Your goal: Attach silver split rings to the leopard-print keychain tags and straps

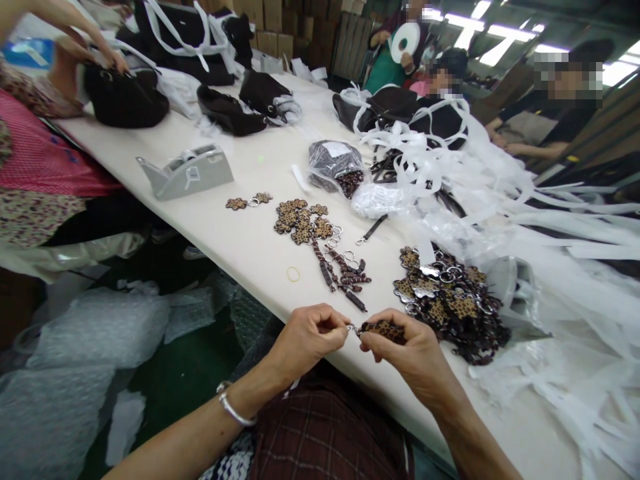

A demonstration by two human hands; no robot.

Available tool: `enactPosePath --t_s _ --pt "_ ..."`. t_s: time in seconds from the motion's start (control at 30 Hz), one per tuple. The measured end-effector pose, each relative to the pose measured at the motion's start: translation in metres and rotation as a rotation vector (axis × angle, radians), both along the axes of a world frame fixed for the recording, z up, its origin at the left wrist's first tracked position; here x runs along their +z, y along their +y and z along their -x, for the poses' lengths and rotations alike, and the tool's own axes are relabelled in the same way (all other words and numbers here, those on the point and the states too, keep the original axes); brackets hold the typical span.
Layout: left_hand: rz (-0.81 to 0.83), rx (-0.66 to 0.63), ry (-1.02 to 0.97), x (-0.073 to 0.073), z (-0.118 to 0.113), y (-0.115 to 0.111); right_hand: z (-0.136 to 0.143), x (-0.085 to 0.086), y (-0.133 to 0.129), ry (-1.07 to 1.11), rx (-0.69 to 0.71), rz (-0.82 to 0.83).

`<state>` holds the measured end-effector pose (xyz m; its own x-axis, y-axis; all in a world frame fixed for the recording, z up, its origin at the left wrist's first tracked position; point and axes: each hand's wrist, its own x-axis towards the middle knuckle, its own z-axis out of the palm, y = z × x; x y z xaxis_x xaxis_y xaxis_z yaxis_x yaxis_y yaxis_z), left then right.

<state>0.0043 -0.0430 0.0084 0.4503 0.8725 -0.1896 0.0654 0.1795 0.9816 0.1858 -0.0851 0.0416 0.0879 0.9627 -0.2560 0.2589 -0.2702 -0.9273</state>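
Note:
Between my hands, at the table's near edge, is a leopard-print charm [384, 331] with a small metal clasp or ring. My right hand [407, 347] grips the charm between thumb and fingers. The fingers of my left hand [320, 331] pinch the metal end, partly hidden by the fingertips. Just beyond lie loose leopard-print flower charms [300, 220] with metal rings and dark beaded tassels [345, 277]. To the right is a larger heap of flower charms with tassels [460, 307].
A grey tape dispenser [187, 173], a bag of dark beads [335, 163] and a rubber band [293, 274] lie on the white table [225, 247]. Black bags [125, 97] and white straps [465, 173] are farther off. Other people stand around; one handles a bag at the left.

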Motion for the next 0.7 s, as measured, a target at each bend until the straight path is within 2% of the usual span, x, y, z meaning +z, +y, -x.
enactPosePath --t_s 0.2,0.47,0.7 --pt "-0.046 0.013 0.034 0.003 0.001 0.0 0.005 -0.002 0.001 -0.011 0.008 0.013" --pt "-0.078 0.029 0.046 0.008 0.004 -0.001 0.01 0.005 0.006 -0.028 0.002 0.046" --pt "-0.065 0.026 0.04 0.008 0.006 -0.002 0.007 -0.006 0.006 -0.016 -0.03 0.035"
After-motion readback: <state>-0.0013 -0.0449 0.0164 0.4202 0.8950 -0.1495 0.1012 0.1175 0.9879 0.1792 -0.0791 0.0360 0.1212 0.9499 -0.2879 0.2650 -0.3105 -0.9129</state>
